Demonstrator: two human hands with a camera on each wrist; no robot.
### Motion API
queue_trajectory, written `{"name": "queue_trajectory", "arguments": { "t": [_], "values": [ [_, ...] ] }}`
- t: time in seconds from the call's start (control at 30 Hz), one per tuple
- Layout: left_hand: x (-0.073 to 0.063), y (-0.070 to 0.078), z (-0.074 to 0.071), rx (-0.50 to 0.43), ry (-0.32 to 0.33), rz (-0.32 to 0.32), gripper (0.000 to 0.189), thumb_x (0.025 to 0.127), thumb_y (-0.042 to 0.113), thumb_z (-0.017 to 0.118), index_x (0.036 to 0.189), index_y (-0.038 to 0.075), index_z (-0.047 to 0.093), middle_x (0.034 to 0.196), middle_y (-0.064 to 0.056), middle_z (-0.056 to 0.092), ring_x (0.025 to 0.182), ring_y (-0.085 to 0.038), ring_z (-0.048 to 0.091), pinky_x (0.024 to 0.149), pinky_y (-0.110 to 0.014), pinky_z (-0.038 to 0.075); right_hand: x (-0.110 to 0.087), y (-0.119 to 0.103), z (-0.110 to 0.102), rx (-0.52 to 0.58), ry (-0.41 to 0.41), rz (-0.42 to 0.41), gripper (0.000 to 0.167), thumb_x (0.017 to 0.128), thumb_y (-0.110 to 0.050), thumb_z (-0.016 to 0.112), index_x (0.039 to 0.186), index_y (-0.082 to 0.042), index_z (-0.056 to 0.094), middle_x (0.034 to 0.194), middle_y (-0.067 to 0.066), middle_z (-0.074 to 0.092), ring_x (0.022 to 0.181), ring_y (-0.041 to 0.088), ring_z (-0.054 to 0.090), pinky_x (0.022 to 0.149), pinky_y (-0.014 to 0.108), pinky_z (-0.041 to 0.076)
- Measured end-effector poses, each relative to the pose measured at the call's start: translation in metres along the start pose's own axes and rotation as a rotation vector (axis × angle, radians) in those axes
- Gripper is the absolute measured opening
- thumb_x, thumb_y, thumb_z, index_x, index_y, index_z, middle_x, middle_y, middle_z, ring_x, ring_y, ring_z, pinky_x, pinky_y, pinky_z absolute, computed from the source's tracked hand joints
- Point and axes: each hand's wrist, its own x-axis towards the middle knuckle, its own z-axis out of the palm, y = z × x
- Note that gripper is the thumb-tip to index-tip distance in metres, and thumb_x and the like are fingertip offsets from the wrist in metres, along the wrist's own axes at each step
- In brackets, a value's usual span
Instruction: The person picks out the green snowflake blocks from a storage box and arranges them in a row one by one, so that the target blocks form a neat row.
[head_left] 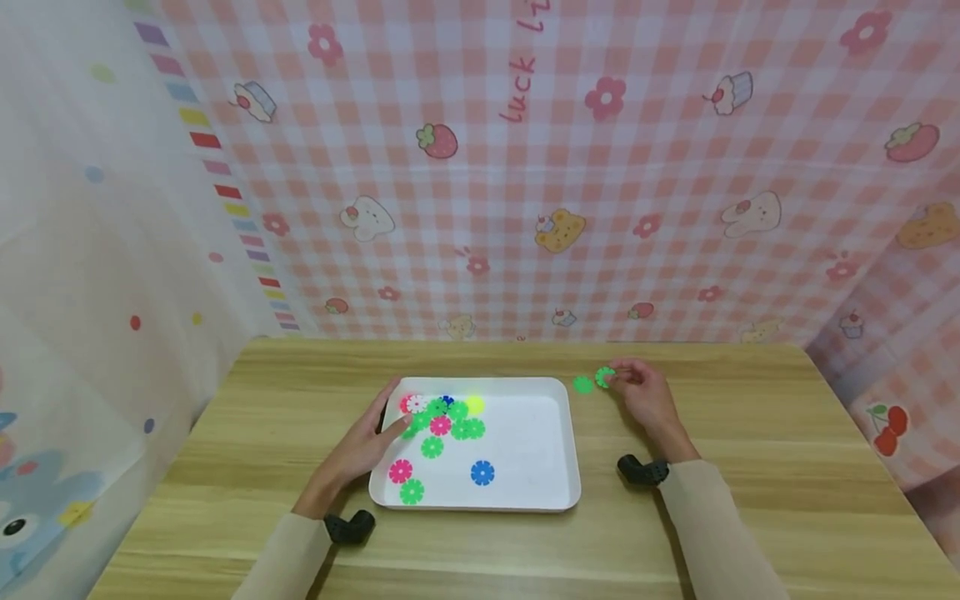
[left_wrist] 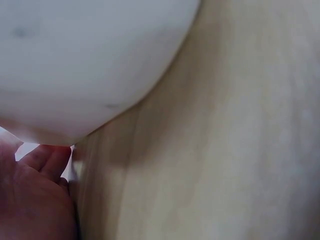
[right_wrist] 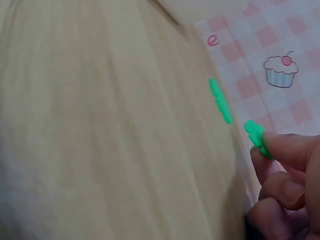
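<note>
A white tray (head_left: 525, 450) lies on the table with several snowflake-shaped plastic discs, mostly green, bunched at its left side. My left hand (head_left: 365, 442) grips the tray's left edge, thumb over the rim and fingers along the outer wall; the left wrist view shows the fingers (left_wrist: 52, 162) against that wall. To the right of the tray, my right hand (head_left: 647, 400) pinches a green disc (right_wrist: 256, 136) between thumb and fingers. Another green disc (head_left: 582, 384) lies flat on the table between that hand and the tray's back right corner.
Inside the tray are also a blue disc (head_left: 482, 473), pink discs (head_left: 401, 472) and a yellow one (head_left: 475, 405). The wooden table (head_left: 750, 417) meets a checked cloth (head_left: 510, 275) at its back edge. A pale cloth (head_left: 112, 292) hangs on the left.
</note>
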Motion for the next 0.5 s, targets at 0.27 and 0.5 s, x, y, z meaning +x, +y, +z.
{"name": "queue_trajectory", "arguments": {
  "t": [0.27, 0.5],
  "values": [
    [-0.0005, 0.0013, -0.0004, 0.029, 0.0, -0.024, 0.075, 0.102, 0.039, 0.053, 0.161, 0.025, 0.007, 0.166, -0.01, 0.009, 0.152, -0.031, 0.011, 0.122, -0.056, 0.009, -0.0009, -0.0005, 0.0019, -0.039, 0.008, -0.006, 0.023, 0.094, -0.01, 0.067, 0.114, 0.0, 0.068, 0.103, 0.017, 0.07, 0.087, 0.014, 0.06, 0.08, 0.026, 0.047],
    [0.0001, -0.0007, -0.0002, 0.017, -0.007, -0.004, 0.077, 0.102, 0.043, 0.053, 0.161, 0.024, 0.008, 0.166, -0.01, 0.011, 0.15, -0.03, 0.015, 0.122, -0.056, 0.01, -0.0021, -0.0006, 0.0026, -0.048, 0.008, 0.019, 0.021, 0.092, -0.012, 0.068, 0.11, -0.001, 0.069, 0.098, 0.014, 0.068, 0.085, 0.019, 0.058, 0.078, 0.03, 0.045]
  ]
}}
